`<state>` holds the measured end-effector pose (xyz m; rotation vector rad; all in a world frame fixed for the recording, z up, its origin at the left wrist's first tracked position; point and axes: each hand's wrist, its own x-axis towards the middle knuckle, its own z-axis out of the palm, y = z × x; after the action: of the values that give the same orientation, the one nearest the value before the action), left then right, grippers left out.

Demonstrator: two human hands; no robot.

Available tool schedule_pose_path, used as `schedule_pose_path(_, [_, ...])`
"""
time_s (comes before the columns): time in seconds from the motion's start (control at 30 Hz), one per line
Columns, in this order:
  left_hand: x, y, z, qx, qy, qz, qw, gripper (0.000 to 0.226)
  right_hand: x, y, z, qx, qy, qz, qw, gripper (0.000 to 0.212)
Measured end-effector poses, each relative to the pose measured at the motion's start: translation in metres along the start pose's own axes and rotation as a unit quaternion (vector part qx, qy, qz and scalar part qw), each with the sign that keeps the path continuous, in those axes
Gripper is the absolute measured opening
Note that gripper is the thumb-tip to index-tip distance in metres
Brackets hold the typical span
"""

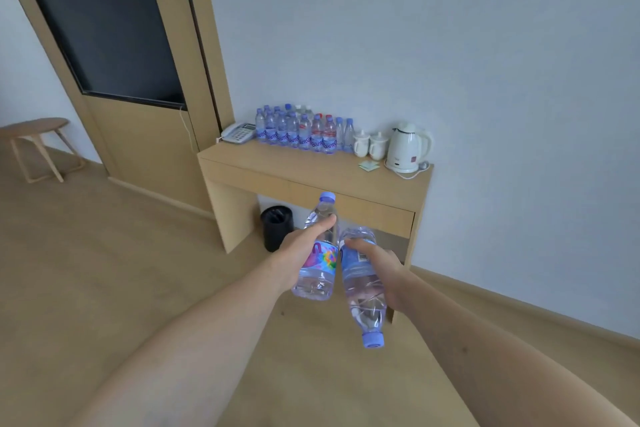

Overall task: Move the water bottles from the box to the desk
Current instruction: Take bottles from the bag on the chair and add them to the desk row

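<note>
Beyond both grips, the desk (311, 168) carries clustered bottles (301, 132) — left hand (301, 253) and right hand (379, 270) each clasp a bottle, fingers hidden.

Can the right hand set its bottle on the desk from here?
Probably not yet. The right hand grips its bottle cap-down, well short of the desk. Bare desktop in front of the bottle cluster looks free.

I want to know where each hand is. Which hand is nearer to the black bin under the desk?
Left. The left hand, gripping a cap-up bottle, is just right of the black bin. The right hand, gripping a cap-down bottle, is further right.
</note>
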<state>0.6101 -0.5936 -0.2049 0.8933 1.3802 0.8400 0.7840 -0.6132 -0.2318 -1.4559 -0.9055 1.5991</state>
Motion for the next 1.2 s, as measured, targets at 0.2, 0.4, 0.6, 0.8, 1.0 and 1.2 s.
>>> schedule_pose_path(0.2, [0.126, 0.044, -0.046, 0.013, -0.032, -0.015, 0.999, 0.065, 0.112, -0.041, 0.043, -0.003, 0.044, 0.023, 0.999, 0.059])
schedule_pose_path(0.4, [0.230, 0.101, -0.081, 0.002, -0.042, -0.028, 0.999, 0.067, 0.202, -0.090, 0.075, -0.003, 0.058, 0.024, 0.998, 0.056])
schedule_pose_path(0.6, [0.325, 0.128, -0.090, 0.008, -0.034, -0.050, 0.998, 0.070, 0.298, -0.120, 0.076, 0.017, 0.061, 0.036, 0.997, 0.053])
schedule_pose_path(0.8, [0.435, 0.159, -0.092, 0.007, -0.015, -0.053, 0.998, 0.064, 0.419, -0.151, 0.063, 0.034, 0.050, 0.046, 0.997, 0.053])
schedule_pose_path(1.0, [0.538, 0.209, -0.089, 0.025, 0.009, -0.066, 0.997, 0.066, 0.530, -0.199, 0.047, 0.027, 0.006, 0.105, 0.994, 0.060])
schedule_pose_path(1.2, [0.630, 0.255, -0.080, 0.040, 0.026, -0.034, 0.998, 0.075, 0.620, -0.250, 0.026, 0.071, -0.080, 0.143, 0.984, 0.030])
